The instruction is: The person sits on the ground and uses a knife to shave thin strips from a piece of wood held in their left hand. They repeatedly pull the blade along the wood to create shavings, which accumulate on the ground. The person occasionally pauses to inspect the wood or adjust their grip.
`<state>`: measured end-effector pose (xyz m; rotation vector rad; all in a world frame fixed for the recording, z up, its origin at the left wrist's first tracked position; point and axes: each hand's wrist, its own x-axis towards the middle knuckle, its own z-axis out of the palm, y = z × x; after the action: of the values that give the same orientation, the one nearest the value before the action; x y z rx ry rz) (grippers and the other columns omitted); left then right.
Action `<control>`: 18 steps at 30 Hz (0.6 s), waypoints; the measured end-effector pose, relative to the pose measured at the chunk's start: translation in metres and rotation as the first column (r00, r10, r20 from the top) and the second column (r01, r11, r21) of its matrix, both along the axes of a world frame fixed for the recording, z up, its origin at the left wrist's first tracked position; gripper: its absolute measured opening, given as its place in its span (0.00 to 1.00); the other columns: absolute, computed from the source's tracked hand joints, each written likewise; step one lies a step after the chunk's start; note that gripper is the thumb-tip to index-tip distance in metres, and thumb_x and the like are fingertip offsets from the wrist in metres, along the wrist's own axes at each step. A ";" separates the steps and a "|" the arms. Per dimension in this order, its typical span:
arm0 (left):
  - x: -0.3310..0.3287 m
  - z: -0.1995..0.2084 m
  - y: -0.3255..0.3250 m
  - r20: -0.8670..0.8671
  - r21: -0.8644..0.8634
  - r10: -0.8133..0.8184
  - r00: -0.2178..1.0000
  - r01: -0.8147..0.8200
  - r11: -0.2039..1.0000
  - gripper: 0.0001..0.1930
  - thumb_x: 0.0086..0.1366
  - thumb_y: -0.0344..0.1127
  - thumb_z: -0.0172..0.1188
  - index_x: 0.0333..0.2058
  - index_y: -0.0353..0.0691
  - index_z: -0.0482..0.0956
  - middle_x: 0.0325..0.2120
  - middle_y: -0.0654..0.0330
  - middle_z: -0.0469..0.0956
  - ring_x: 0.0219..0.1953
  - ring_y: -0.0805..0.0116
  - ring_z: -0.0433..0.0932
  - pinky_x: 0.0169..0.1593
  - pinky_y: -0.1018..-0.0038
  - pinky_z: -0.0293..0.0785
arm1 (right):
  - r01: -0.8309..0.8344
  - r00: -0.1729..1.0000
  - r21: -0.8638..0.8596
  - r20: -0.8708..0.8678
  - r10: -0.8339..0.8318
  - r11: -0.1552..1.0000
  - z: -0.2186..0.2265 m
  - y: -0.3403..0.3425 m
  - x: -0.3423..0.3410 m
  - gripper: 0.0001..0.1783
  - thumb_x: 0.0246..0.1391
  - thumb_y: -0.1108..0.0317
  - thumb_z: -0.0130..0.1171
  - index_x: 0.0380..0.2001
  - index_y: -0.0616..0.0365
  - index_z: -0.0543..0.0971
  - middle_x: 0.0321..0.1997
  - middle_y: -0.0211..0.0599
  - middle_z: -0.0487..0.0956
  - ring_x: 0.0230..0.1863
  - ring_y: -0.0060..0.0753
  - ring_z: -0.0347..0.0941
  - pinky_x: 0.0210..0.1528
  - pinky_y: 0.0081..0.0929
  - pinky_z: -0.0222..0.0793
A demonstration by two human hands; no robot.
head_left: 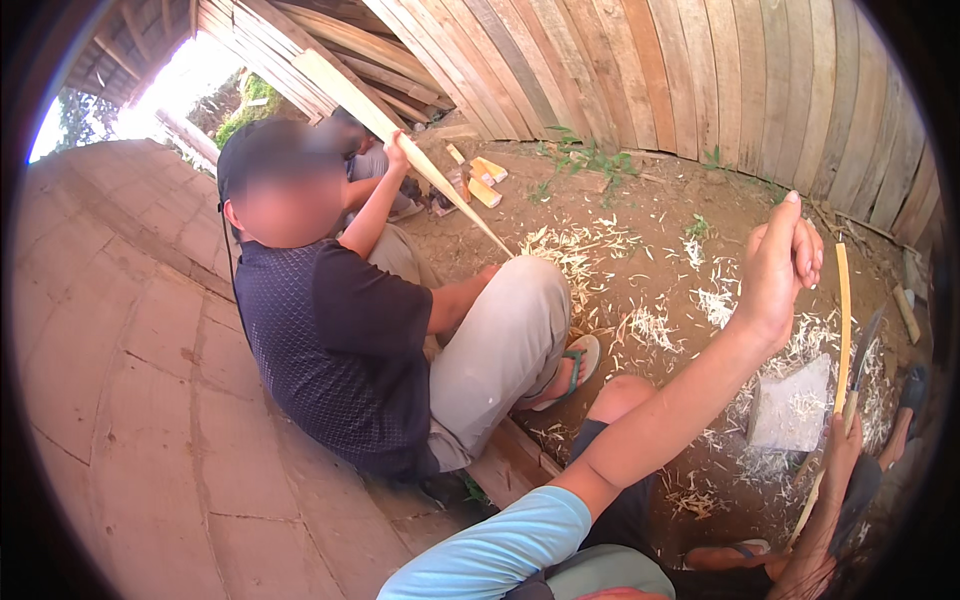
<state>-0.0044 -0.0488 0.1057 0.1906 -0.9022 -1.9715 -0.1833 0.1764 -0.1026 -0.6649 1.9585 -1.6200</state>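
My left hand (785, 255) is raised at the right of the view, its bare forearm coming out of a light blue sleeve. Its fingers are curled together, and nothing shows in them. To its right, a little apart, stands the upper end of a thin pale wooden strip (843, 310). Lower down, my right hand (845, 440) is closed around the handle of a knife (866, 350), blade upward. The strip runs past the same hand and continues below it; whether the fingers grip it too is hard to see. Beneath lies a pale flat block (790, 410) scattered with shavings.
At my left sits a person in a dark shirt (340, 330), holding a long tapered wooden board (400, 140). Another person is partly hidden behind. Wood shavings (580, 250) litter the dirt floor, with yellow-ended wood pieces (487, 180) farther off. A plank wall (680, 80) closes the far side.
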 end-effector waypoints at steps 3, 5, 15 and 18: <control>0.000 0.001 0.001 0.012 -0.014 -0.001 1.000 0.001 1.000 0.28 0.68 0.50 0.41 0.10 0.43 0.60 0.14 0.61 0.65 0.16 0.75 0.61 0.24 0.77 0.61 | -0.045 0.999 0.044 0.033 0.044 0.998 0.002 0.002 -0.003 0.15 0.59 0.64 0.51 0.46 0.61 0.71 0.27 0.23 0.68 0.26 0.13 0.61 0.28 0.14 0.59; 0.000 0.001 0.001 0.016 -0.015 -0.010 1.000 0.010 1.000 0.28 0.68 0.50 0.42 0.10 0.43 0.60 0.14 0.61 0.65 0.16 0.75 0.61 0.24 0.77 0.61 | -0.017 1.000 0.053 0.007 0.017 0.998 0.009 -0.001 0.004 0.15 0.59 0.64 0.51 0.46 0.61 0.71 0.27 0.23 0.68 0.27 0.13 0.61 0.28 0.14 0.59; -0.003 0.000 0.002 0.024 -0.026 -0.017 1.000 0.018 1.000 0.28 0.68 0.50 0.42 0.09 0.43 0.61 0.14 0.61 0.66 0.16 0.75 0.61 0.24 0.78 0.61 | -0.030 0.999 0.044 0.027 0.029 0.999 0.011 -0.002 0.004 0.14 0.59 0.64 0.51 0.44 0.61 0.72 0.27 0.23 0.68 0.27 0.14 0.61 0.29 0.15 0.59; 0.002 0.000 0.004 0.025 -0.027 -0.021 0.999 0.022 0.999 0.28 0.68 0.50 0.42 0.09 0.43 0.61 0.14 0.61 0.66 0.16 0.75 0.61 0.24 0.78 0.61 | -0.060 0.998 0.041 0.026 0.059 0.997 0.007 0.001 0.003 0.14 0.59 0.64 0.51 0.44 0.61 0.72 0.27 0.23 0.68 0.27 0.14 0.61 0.29 0.15 0.59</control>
<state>-0.0027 -0.0451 0.1053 0.1909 -0.9500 -1.9798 -0.1800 0.1774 -0.0955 -0.6772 1.9314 -1.5401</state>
